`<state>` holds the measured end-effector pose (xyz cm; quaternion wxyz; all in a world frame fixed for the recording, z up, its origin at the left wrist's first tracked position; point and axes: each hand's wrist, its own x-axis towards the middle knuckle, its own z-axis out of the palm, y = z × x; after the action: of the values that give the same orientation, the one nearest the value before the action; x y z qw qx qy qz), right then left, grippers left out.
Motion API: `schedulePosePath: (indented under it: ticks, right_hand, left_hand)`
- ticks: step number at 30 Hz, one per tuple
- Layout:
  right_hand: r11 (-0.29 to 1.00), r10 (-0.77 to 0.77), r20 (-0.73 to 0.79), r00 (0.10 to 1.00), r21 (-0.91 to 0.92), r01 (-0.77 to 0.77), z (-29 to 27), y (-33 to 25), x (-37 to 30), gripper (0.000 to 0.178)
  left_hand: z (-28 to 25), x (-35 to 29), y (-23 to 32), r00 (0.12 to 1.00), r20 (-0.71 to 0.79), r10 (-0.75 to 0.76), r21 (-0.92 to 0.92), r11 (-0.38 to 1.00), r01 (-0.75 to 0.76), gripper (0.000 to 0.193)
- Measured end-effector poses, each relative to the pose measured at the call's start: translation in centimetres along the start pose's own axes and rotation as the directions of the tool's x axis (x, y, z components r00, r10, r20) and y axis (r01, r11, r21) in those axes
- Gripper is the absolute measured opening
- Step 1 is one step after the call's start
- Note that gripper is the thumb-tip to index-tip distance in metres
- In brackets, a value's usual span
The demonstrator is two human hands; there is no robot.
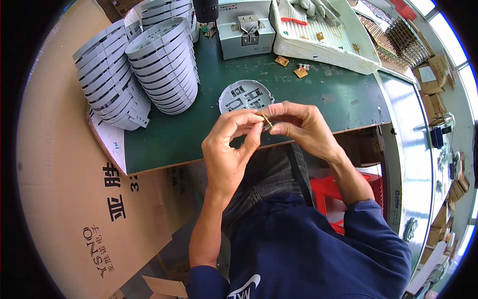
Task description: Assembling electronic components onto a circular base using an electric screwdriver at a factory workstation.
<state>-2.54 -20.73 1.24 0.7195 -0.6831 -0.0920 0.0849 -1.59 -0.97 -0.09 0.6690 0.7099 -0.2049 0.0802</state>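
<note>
In front of my body, just over the table's near edge, a small tan circuit board is held nearly edge-on. My left hand pinches it from one side with thumb and forefinger. From the other side my right hand grips it too, with a bandage-like wrap on one finger. Something small and pale shows at the board's lower end, too little to name. Right behind my fingertips a round grey plastic housing with cut-outs lies on the green table, partly covered by my hands.
Tall stacks of grey housings stand at the left. A grey benchtop machine sits at the back. Two loose circuit boards lie before a white foam tray holding gloves and a red strip-like item. A red stool is below.
</note>
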Motion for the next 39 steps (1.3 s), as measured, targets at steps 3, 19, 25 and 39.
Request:
schedulePosePath:
  ticks: [3,19,25,39]
  right_hand:
    - [0.86,-0.196,-0.051,0.979,-0.489,0.147,-0.7,-0.9,1.8,0.032]
    - [0.304,-0.327,0.341,0.881,-0.845,0.44,-1.0,0.9,10.1,0.036]
    - [0.365,-0.332,0.303,0.893,-0.832,0.418,-1.0,0.6,9.1,0.04]
    - [0.553,-0.614,0.108,0.782,-0.648,0.523,-1.8,-4.2,13.8,0.045]
  left_hand:
    - [-1.2,0.8,-0.9,0.992,-0.041,0.119,0.238,0.965,-0.106,0.042]
    - [0.0,2.0,-4.4,0.993,0.011,0.12,0.605,0.79,-0.102,0.092]
    - [-0.1,2.0,-4.5,0.994,0.033,0.107,0.645,0.757,-0.104,0.086]
    - [0.1,1.8,-5.1,0.984,0.099,0.147,0.733,0.658,-0.172,0.092]
